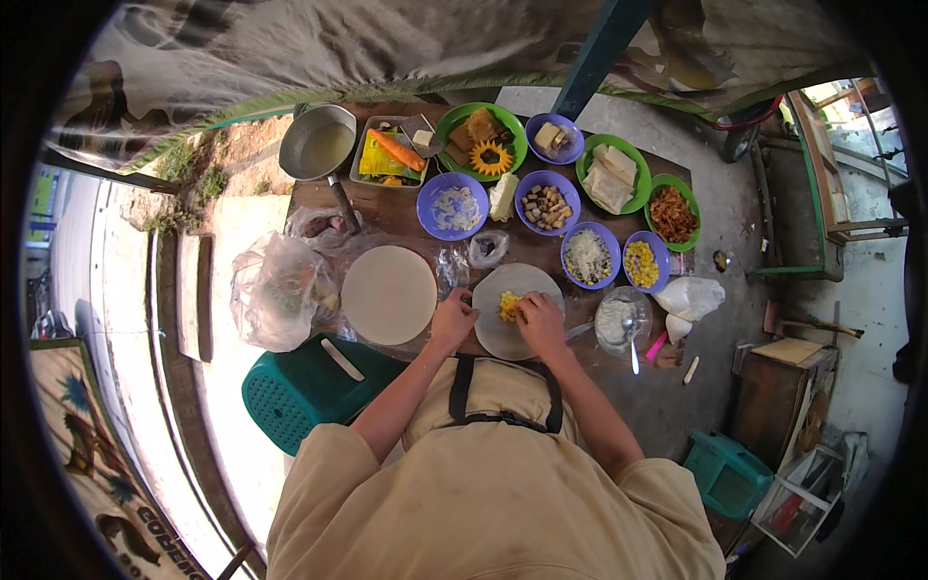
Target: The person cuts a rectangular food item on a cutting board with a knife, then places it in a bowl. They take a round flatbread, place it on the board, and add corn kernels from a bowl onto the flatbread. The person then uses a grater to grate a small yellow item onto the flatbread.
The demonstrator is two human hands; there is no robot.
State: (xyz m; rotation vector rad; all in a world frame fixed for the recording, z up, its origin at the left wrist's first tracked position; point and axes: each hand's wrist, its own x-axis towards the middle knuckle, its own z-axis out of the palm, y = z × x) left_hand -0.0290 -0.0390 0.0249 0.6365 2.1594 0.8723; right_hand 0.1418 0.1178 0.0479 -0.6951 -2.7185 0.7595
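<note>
A round translucent wrapper sheet [500, 341] lies on the wooden table in front of me. On it sits a small heap of yellow corn pieces [509, 304]. My right hand [541, 319] reaches over the sheet's right side, its fingertips at the heap. Whether they pinch any of it is hidden. At the sheet's left edge is my left hand [454, 317], fingers curved and apart, with nothing visible in them. To its left rests a round stack of pale wrappers [389, 295]. Right of the sheet, a clear bowl [612, 322] holds white paste and a spoon [633, 348].
Along the table's far side stand a saucepan [319, 141], a tray with a carrot [395, 150], and several purple and green bowls of fillings, including corn [642, 264] and folded wrappers [610, 179]. Plastic bags [279, 293] lie left. A green plastic stool [312, 391] stands near my left arm.
</note>
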